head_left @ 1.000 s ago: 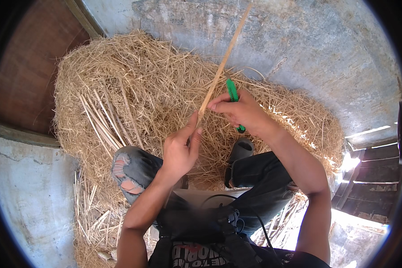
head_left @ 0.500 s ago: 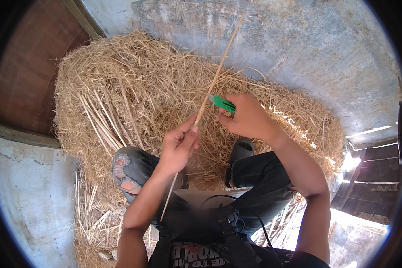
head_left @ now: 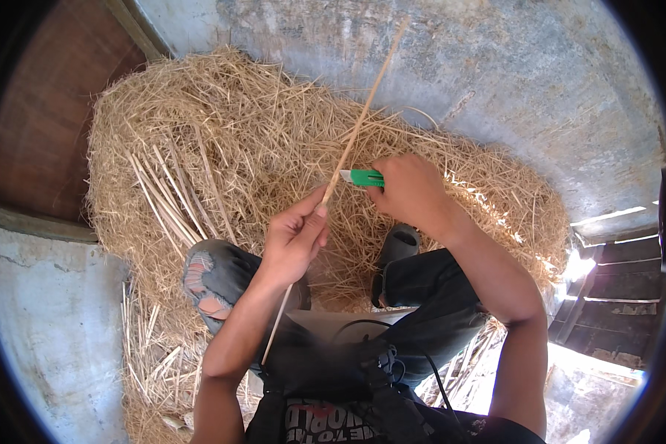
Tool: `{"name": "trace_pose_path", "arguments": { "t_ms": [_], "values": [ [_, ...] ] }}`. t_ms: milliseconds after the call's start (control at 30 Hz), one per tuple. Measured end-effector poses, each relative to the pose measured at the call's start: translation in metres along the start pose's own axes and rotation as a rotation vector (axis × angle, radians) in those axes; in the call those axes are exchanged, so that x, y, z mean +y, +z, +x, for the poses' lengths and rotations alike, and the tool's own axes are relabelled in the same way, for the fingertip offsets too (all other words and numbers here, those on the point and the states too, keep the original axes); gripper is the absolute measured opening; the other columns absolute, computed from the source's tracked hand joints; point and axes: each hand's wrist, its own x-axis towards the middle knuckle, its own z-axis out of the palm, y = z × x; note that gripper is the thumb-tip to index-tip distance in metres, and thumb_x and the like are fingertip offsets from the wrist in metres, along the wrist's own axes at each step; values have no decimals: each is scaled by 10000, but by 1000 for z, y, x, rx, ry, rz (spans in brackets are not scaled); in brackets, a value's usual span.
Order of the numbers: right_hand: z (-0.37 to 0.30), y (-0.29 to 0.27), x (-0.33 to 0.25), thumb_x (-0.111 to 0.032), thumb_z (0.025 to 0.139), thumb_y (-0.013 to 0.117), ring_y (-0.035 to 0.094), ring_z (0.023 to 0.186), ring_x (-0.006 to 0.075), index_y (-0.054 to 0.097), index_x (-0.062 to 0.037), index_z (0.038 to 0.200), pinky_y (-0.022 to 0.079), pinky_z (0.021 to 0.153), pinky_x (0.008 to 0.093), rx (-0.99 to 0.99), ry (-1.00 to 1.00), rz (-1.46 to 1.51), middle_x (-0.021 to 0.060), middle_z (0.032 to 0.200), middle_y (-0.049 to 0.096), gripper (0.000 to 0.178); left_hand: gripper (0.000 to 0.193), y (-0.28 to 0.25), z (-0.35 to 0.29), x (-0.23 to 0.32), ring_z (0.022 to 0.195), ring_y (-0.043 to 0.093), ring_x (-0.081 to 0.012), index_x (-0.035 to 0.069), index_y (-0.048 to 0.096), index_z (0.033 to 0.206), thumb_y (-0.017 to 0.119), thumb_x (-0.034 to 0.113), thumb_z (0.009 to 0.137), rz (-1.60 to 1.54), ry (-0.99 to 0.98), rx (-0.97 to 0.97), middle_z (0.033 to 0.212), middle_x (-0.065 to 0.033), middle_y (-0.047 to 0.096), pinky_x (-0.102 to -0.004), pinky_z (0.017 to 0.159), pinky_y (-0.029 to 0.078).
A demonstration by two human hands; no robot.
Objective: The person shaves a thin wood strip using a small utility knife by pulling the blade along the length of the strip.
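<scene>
A long thin bamboo strip (head_left: 360, 122) runs slantwise from near my lap up toward the far wall. My left hand (head_left: 296, 235) is closed around it, thumb pressed along the strip. In my right hand (head_left: 413, 194) is a green utility knife (head_left: 366, 177), gripped by its handle. Its blade points left and meets the strip, or lies very near it, just above my left fingers. The strip's lower end comes out below my left hand, beside the left forearm.
Loose straw (head_left: 251, 126) is heaped ahead of me. Several cut strips (head_left: 172, 200) lie on it at the left, near my bent knee (head_left: 213, 277). A stained grey wall (head_left: 496, 66) rises behind the heap; dark wooden slats (head_left: 618, 288) stand at the right.
The utility knife has come down and nearer along the strip toward my left hand, and its handle has turned more level. My left hand keeps its hold almost in place.
</scene>
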Motion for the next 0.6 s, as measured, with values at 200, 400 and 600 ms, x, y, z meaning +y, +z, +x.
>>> {"name": "trace_pose_path", "arguments": {
  "t_ms": [200,400,600],
  "values": [
    [0,3,-3,-205,830,745,704,716,380,727,-78,831,557,657,506,36,-19,-65,157,713,696,128,462,2,-2,-1,607,475,-32,-5,497,1522,557,168,1098,85,38,21,714,29,550,-216,559,385],
    [9,-4,-9,-132,801,725,727,761,385,736,-25,883,576,697,491,-44,121,-83,192,789,720,135,472,4,-5,-3,600,458,-36,-13,484,1526,561,164,1095,170,67,21,702,33,524,-221,556,382],
    [5,8,-2,-170,845,715,705,711,395,713,-34,901,569,667,509,-13,35,-50,186,730,695,147,488,3,-7,0,632,469,-45,-46,460,1529,552,163,1099,146,50,10,702,39,497,-232,600,412]
  ]
}}
